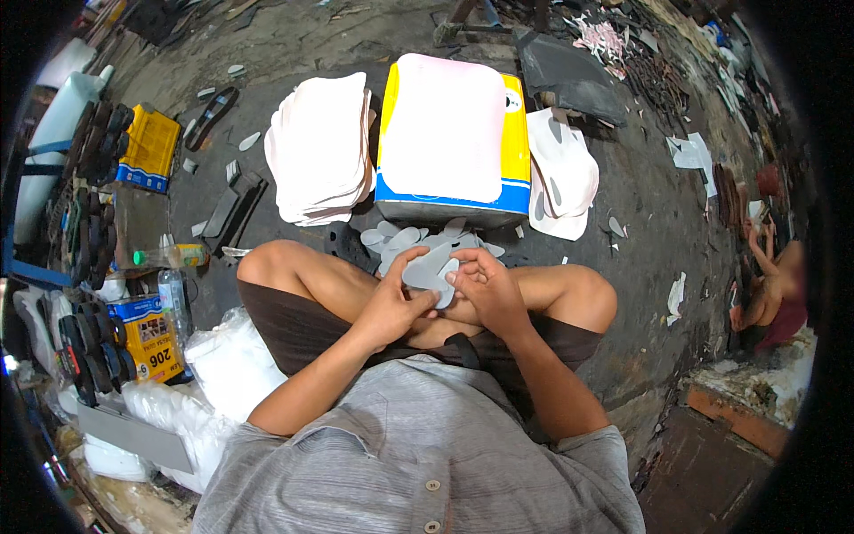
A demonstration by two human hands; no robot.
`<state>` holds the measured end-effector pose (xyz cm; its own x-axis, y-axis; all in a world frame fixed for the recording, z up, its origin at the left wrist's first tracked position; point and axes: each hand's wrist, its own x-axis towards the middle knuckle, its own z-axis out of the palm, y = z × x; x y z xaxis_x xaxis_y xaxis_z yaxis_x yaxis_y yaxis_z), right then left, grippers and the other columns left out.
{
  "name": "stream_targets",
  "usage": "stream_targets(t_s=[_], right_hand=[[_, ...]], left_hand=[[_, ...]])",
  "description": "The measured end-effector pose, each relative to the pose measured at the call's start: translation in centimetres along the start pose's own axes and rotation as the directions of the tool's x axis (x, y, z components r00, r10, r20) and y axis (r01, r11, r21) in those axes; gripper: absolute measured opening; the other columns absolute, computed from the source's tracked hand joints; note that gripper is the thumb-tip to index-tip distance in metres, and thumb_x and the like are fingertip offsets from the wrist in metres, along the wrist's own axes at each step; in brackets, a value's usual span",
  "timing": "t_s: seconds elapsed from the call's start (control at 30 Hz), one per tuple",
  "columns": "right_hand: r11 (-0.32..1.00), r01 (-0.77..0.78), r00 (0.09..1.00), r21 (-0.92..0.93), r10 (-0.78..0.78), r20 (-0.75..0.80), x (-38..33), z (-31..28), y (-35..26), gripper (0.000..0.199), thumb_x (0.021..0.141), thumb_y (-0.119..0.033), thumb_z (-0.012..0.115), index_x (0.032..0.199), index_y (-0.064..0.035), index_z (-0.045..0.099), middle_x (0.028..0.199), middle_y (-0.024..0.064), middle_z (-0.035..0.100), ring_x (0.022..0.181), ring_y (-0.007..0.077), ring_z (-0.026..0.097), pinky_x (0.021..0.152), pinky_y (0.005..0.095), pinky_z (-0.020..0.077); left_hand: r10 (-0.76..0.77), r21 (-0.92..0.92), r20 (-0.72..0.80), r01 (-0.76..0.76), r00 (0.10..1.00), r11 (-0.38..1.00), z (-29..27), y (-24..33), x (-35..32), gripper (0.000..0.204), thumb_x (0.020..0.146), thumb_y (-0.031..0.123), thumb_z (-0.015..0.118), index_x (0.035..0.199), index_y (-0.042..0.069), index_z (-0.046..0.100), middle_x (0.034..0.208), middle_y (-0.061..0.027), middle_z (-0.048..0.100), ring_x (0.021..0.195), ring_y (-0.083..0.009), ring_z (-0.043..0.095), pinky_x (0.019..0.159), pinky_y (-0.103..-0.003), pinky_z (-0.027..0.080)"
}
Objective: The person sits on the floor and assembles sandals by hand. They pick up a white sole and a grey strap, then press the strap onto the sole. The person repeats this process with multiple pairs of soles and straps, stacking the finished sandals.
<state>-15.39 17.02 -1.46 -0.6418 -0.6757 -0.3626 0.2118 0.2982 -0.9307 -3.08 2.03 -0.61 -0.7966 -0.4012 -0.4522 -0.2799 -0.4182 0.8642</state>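
Note:
Over my crossed legs, my left hand [402,301] grips a grey insole-shaped piece [427,272] between thumb and fingers. My right hand [487,287] pinches a smaller, paler piece [448,268] that lies against the grey one. The two pieces overlap, so their lower edges are partly hidden by my fingers. Just beyond my hands is a loose pile of similar grey pieces [405,238]. Behind that pile stands a yellow and blue box [454,206] with a pale pink sheet [442,125] lying over its top.
Left of the box is a stack of pale sheets [318,147]; right of it lie more sheets [569,191] with grey pieces on them. Sandals [98,147] hang on a rack at the left, near bottles [173,298] and plastic bags [233,360]. Another person [763,289] sits far right.

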Motion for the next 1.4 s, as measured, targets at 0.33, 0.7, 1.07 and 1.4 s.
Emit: stream_targets(t_s=[0.33, 0.7, 1.07, 1.4], right_hand=[[0.958, 0.026, 0.996, 0.284, -0.002, -0.085, 0.6, -0.7, 0.7, 0.020, 0.099, -0.005, 0.067, 0.117, -0.0009, 0.061, 0.093, 0.0033, 0.068, 0.079, 0.0074, 0.064, 0.068, 0.0227, 0.0529], [0.345, 0.519, 0.755, -0.782, -0.614, 0.231, 8.7, -7.1, -9.7, 0.042, 0.084, -0.019, 0.081, 0.122, -0.0043, 0.070, 0.108, 0.0148, 0.073, 0.104, 0.0340, 0.067, 0.093, 0.0446, 0.0530], [0.128, 0.601, 0.773, -0.789, -0.343, 0.533, 10.9, -8.6, -13.5, 0.015, 0.090, -0.013, 0.065, 0.101, -0.0025, 0.062, 0.090, 0.0198, 0.071, 0.086, 0.0398, 0.071, 0.075, 0.0491, 0.0568], [0.283, 0.603, 0.770, -0.746, -0.448, 0.453, 10.4, -9.8, -14.8, 0.028, 0.089, -0.013, 0.066, 0.115, -0.0060, 0.072, 0.102, 0.0175, 0.065, 0.098, 0.0370, 0.065, 0.090, 0.0455, 0.0544]], left_hand=[[0.658, 0.802, 0.081, -0.441, 0.748, 0.403, -1.2, 0.5, 1.4, 0.031, 0.092, 0.019, 0.078, 0.115, -0.001, 0.073, 0.092, -0.0110, 0.075, 0.078, -0.0165, 0.068, 0.075, -0.030, 0.055], [0.129, 0.481, 0.117, -0.170, 0.985, 0.860, 0.0, 2.4, 3.0, 0.028, 0.095, 0.021, 0.075, 0.114, 0.002, 0.075, 0.080, -0.0060, 0.073, 0.070, -0.0127, 0.067, 0.065, -0.029, 0.053], [0.501, 0.663, 0.152, -0.464, 0.852, 0.588, 3.4, 6.7, 6.6, 0.018, 0.093, 0.018, 0.075, 0.101, 0.002, 0.072, 0.090, -0.0130, 0.071, 0.091, -0.0264, 0.069, 0.082, -0.039, 0.054], [0.706, 0.797, 0.245, -0.553, 0.665, 0.244, 5.1, 8.1, 8.7, 0.022, 0.091, 0.019, 0.078, 0.106, 0.004, 0.073, 0.090, -0.0184, 0.066, 0.092, -0.0390, 0.065, 0.077, -0.050, 0.052]])
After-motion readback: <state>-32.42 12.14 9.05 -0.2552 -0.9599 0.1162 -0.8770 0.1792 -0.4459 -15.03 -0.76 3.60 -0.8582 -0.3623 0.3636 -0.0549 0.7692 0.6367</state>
